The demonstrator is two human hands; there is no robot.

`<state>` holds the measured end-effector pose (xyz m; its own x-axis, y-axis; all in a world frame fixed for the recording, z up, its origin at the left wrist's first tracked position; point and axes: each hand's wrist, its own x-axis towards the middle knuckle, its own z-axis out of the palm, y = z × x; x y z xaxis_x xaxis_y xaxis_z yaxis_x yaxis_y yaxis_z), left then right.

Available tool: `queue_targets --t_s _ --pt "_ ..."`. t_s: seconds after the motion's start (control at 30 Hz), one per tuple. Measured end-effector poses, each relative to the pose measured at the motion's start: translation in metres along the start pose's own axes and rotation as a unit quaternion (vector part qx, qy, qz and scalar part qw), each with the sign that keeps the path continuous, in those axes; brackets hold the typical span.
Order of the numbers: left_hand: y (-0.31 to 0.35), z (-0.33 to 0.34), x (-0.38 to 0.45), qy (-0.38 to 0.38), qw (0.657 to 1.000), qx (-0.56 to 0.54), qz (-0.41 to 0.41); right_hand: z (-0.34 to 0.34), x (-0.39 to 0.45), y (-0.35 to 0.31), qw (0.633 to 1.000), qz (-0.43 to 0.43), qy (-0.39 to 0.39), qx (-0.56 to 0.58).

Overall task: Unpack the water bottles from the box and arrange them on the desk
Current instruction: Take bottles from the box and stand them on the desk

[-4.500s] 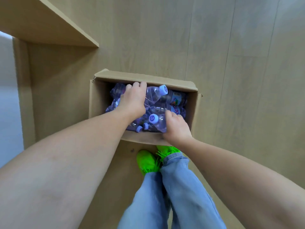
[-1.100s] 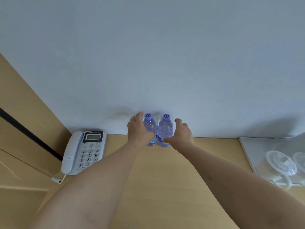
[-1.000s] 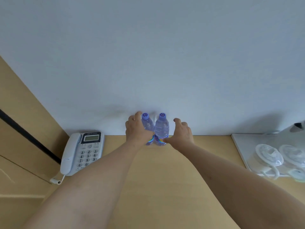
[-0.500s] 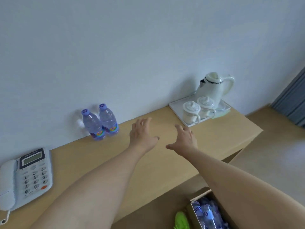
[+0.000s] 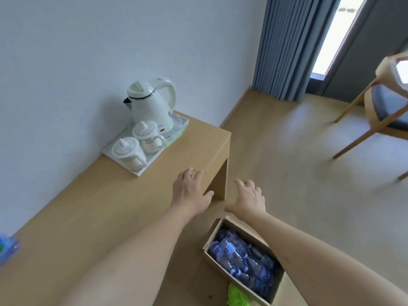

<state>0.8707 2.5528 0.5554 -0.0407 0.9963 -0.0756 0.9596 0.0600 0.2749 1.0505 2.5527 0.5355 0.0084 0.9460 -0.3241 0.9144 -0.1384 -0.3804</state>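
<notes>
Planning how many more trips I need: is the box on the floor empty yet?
Not empty. The open cardboard box beside the desk holds many water bottles lying jumbled inside.

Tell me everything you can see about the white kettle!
The kettle is creamy white and looks like smooth plastic. It has a rounded lid, a dark pouring spout on its left side, a big curved handle on its right, and a thin dark band under the lid. A small red mark shows low on its body. It stands upright on a round white base that sits on the white tray, at the far end of the wooden desk by the wall. Two lidded white cups stand just in front of it.
</notes>
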Motion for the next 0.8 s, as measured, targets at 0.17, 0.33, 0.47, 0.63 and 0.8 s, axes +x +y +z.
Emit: queue_targets --t_s 0.17,0.33,0.47,0.63,0.8 --pt "0.071 0.077 0.019 -0.066 0.996 0.008 0.067 0.018 0.020 0.096 0.996 0.084 -0.031 0.008" --pt "0.095 0.161 0.007 -0.158 0.984 0.014 0.086 0.066 0.014 0.167 0.985 0.145 -0.089 0.029" --pt "0.089 0.218 -0.004 -0.216 0.968 0.050 0.120 0.114 0.009 0.204 0.975 0.178 -0.130 0.040" --pt "0.064 0.315 -0.006 -0.274 0.951 0.066 0.129 0.210 0.015 0.244 0.962 0.217 -0.157 0.055" --pt "0.025 0.434 -0.012 -0.324 0.932 0.088 0.139 0.328 0.034 0.282 0.949 0.249 -0.180 0.067"
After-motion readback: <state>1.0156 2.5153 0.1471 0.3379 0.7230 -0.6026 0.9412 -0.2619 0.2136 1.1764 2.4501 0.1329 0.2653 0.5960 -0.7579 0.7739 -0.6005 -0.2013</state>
